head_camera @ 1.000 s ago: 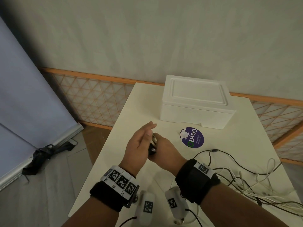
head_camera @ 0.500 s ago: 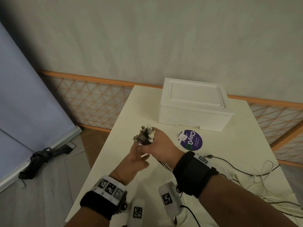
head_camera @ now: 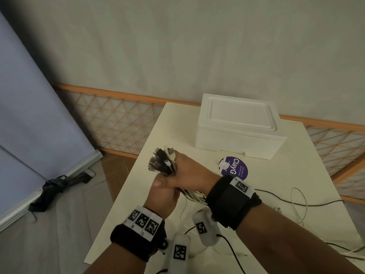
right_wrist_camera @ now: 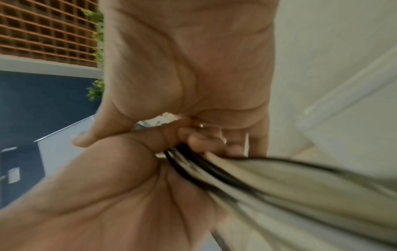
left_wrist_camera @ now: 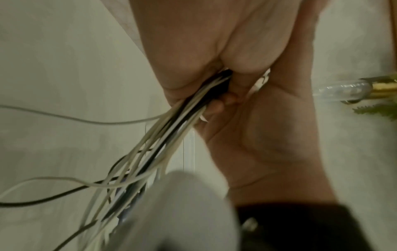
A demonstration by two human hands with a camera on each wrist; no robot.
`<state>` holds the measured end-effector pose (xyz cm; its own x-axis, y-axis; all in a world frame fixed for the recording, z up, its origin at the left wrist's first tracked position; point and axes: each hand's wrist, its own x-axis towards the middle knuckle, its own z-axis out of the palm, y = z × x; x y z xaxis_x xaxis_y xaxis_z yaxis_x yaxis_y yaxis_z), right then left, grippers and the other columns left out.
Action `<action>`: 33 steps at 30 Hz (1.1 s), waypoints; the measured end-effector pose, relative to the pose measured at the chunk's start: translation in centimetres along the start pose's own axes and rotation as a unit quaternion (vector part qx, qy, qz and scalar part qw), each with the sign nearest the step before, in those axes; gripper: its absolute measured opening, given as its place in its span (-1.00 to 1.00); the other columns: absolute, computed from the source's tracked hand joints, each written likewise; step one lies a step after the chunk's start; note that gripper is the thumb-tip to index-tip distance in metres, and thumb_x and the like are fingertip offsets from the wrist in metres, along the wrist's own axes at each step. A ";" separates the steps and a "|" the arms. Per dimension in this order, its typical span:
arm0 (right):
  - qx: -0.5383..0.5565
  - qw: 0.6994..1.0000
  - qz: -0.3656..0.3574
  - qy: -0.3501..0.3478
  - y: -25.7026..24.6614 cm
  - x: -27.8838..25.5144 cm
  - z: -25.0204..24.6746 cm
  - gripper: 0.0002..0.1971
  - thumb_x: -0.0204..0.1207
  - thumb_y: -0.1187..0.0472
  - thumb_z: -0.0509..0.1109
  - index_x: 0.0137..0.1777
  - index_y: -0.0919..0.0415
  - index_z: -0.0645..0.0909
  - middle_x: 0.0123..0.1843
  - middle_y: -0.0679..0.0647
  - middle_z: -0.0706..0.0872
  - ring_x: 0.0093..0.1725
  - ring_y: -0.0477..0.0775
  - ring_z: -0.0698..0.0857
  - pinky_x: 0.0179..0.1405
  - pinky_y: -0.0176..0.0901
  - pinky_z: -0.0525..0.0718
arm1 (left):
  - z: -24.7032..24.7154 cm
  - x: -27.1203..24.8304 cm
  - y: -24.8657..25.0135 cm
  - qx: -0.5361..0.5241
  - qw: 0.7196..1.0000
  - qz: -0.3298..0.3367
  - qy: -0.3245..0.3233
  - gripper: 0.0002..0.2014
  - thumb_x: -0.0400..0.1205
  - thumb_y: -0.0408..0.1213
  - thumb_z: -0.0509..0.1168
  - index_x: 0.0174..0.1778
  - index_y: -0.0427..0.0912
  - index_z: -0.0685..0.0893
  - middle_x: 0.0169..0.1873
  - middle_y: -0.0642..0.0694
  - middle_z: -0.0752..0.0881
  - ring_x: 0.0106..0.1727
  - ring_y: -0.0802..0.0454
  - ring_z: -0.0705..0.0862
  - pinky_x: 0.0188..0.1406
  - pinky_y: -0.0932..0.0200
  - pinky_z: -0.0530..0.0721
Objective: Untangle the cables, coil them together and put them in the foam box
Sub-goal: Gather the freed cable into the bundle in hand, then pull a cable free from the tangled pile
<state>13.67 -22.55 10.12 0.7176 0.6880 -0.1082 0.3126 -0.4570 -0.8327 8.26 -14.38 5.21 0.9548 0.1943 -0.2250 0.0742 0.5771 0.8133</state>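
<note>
Above the table's left part, my right hand grips a bundle of black and white cables, and their plug ends stick out of the fist to the upper left. Just below it, my left hand is curled round the same bundle. In the left wrist view its fingers wrap the cables under the right hand. The right wrist view shows the cables blurred, running out of the right hand. The white foam box stands at the table's far side with its lid on.
Loose cable lengths trail over the white table to the right and toward the near edge. A round purple sticker lies in front of the box. The table's left edge drops to the floor beside my hands.
My left hand dropped away from the plug ends, then came up and closed round the cables just under my right hand. The right hand stayed closed on the bundle and lifted slightly.
</note>
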 end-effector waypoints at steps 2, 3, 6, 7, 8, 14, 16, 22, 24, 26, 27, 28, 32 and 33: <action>0.090 0.994 0.044 -0.044 1.0 -0.7 0.0 -0.05 0.27 -0.05 0.64 0.58 0.03 0.19 0.21 -0.10 0.67 0.17 -0.18 0.64 0.25 -0.24 0.59 | -0.1 0.2 0.9 -0.032 0.999 -0.013 -0.006 -0.71 0.55 -0.06 0.27 0.01 -0.22 0.64 -0.14 -0.14 0.74 -0.03 -0.01 0.74 0.08 0.03 0.68; 0.083 0.993 0.067 -0.057 1.7 -1.2 0.2 -0.02 0.29 0.02 0.64 0.61 0.00 0.12 0.24 -0.03 0.68 0.15 -0.15 0.66 0.23 -0.26 0.60 | -0.3 0.4 1.6 -0.061 0.998 -0.019 -0.010 -0.72 0.52 -0.01 0.26 -0.18 -0.19 0.63 -0.34 -0.09 0.67 -0.21 0.01 0.69 -0.05 0.07 0.67; 0.035 0.990 0.102 -0.091 3.6 -2.6 0.7 -0.53 0.45 0.21 0.50 0.34 0.17 0.47 -0.16 0.08 0.77 -0.33 -0.12 0.70 -0.20 -0.23 0.70 | -1.0 1.6 3.6 -0.091 0.996 -0.012 0.006 -0.64 0.49 0.03 0.28 -0.51 -0.07 0.39 -0.65 0.04 0.30 -0.58 0.11 0.33 -0.33 0.14 0.46; 0.001 0.991 0.099 -0.091 4.2 -3.1 0.6 -0.71 0.49 0.23 0.42 0.20 0.23 0.56 -0.26 0.04 0.72 -0.43 -0.14 0.65 -0.29 -0.23 0.67 | -1.3 2.0 4.1 -0.088 0.996 -0.007 0.000 -0.63 0.50 0.02 0.28 -0.53 -0.06 0.37 -0.67 0.05 0.28 -0.61 0.12 0.31 -0.33 0.14 0.44; -0.038 0.991 0.094 -0.084 4.9 -3.5 0.4 -0.81 0.52 0.21 0.36 0.09 0.24 0.59 -0.29 0.01 0.68 -0.45 -0.14 0.61 -0.35 -0.27 0.63 | -1.5 2.3 4.5 -0.082 0.997 -0.006 0.009 -0.63 0.50 0.01 0.29 -0.54 -0.05 0.37 -0.67 0.06 0.28 -0.61 0.12 0.32 -0.32 0.14 0.43; -0.224 0.971 0.076 -0.027 7.1 -5.4 -3.9 -0.79 0.64 0.01 0.26 0.04 0.15 0.55 -0.15 -0.05 0.61 -0.18 -0.05 0.58 -0.22 -0.20 0.47 | -4.3 4.0 4.5 -0.131 0.979 -0.064 0.139 -0.85 0.54 -0.16 0.39 -0.25 -0.15 0.63 -0.42 -0.02 0.66 -0.36 0.07 0.68 -0.14 0.08 0.72; -0.266 0.962 0.063 -0.018 6.4 -5.4 -4.9 -0.78 0.66 0.01 0.22 0.09 0.15 0.55 -0.12 -0.06 0.62 -0.15 -0.06 0.57 -0.15 -0.17 0.51 | -6.1 4.1 4.5 -0.021 0.984 -0.079 0.160 -0.87 0.57 -0.24 0.40 -0.01 -0.17 0.69 -0.32 0.00 0.74 -0.25 0.08 0.73 0.05 0.15 0.71; -0.377 0.926 0.031 -0.006 2.7 -4.5 -6.8 -0.85 0.62 0.08 0.21 0.01 0.13 0.55 -0.02 0.05 0.67 0.01 0.08 0.61 -0.09 -0.08 0.53 | -2.2 2.0 6.3 0.448 0.876 0.165 0.068 0.13 0.25 -0.18 0.67 0.64 -0.05 0.10 0.41 0.20 0.40 0.43 0.16 0.37 0.42 0.11 0.37; -0.414 0.910 0.003 -0.015 0.9 -3.8 -6.8 -0.85 0.59 0.14 0.22 -0.05 0.16 0.58 -0.12 0.04 0.64 -0.06 0.07 0.62 -0.17 -0.09 0.51 | 0.5 1.7 6.0 0.598 0.757 0.214 -0.151 0.23 0.25 -0.06 0.66 0.66 0.07 -0.08 0.50 0.18 0.33 0.52 0.25 0.23 0.63 -0.02 0.08; -0.419 0.907 -0.025 -0.020 -0.7 -3.0 -6.8 -0.85 0.53 0.24 0.26 -0.22 0.23 0.61 -0.31 0.04 0.59 -0.22 0.08 0.64 -0.24 -0.05 0.59 | 3.1 1.7 5.2 0.634 0.701 0.206 -0.253 0.21 0.30 -0.15 0.62 0.66 0.08 -0.15 0.33 0.10 0.49 0.37 0.23 0.44 0.57 0.04 0.24; -0.413 0.910 -0.025 -0.014 -1.4 -2.8 -7.0 -0.84 0.50 0.27 0.27 -0.29 0.25 0.59 -0.37 0.04 0.56 -0.28 0.09 0.62 -0.29 -0.05 0.58 | 3.8 2.0 5.0 0.610 0.719 0.217 -0.253 0.14 0.34 -0.27 0.59 0.65 0.10 -0.08 0.16 0.05 0.59 0.20 0.14 0.62 0.33 0.08 0.52; -0.402 0.915 -0.022 -0.002 -1.8 -2.7 -7.2 -0.86 0.47 0.29 0.29 -0.31 0.25 0.57 -0.40 0.04 0.54 -0.31 0.10 0.61 -0.33 -0.07 0.54 | 4.5 2.3 5.2 0.590 0.736 0.234 -0.234 0.05 0.37 -0.36 0.53 0.64 0.11 0.00 -0.02 0.03 0.66 -0.03 0.10 0.71 0.02 0.12 0.64; -0.311 0.946 -0.030 0.081 -1.6 -3.3 -7.4 -0.84 0.44 0.29 0.34 0.00 0.28 0.63 -0.17 0.11 0.71 -0.16 0.13 0.68 -0.20 -0.01 0.62 | 5.2 3.9 6.7 0.654 0.683 0.265 -0.188 -0.10 0.41 -0.36 0.45 0.62 0.10 0.15 -0.26 0.02 0.71 -0.21 0.03 0.72 -0.21 0.05 0.67; -0.280 0.953 -0.038 0.107 -1.1 -3.6 -7.2 -0.79 0.45 0.28 0.34 0.07 0.24 0.63 -0.10 0.12 0.74 -0.11 0.14 0.69 -0.15 0.01 0.63 | 5.7 3.8 7.0 0.671 0.668 0.261 -0.189 -0.10 0.41 -0.35 0.45 0.63 0.11 0.15 -0.25 0.00 0.72 -0.20 0.01 0.71 -0.19 0.02 0.67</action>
<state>15.22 -28.52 15.34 0.7709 0.6283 0.1043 0.6097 -0.6807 -0.4060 14.08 -14.15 13.07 0.9370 -0.2699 0.2219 -0.3484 -0.7700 0.5345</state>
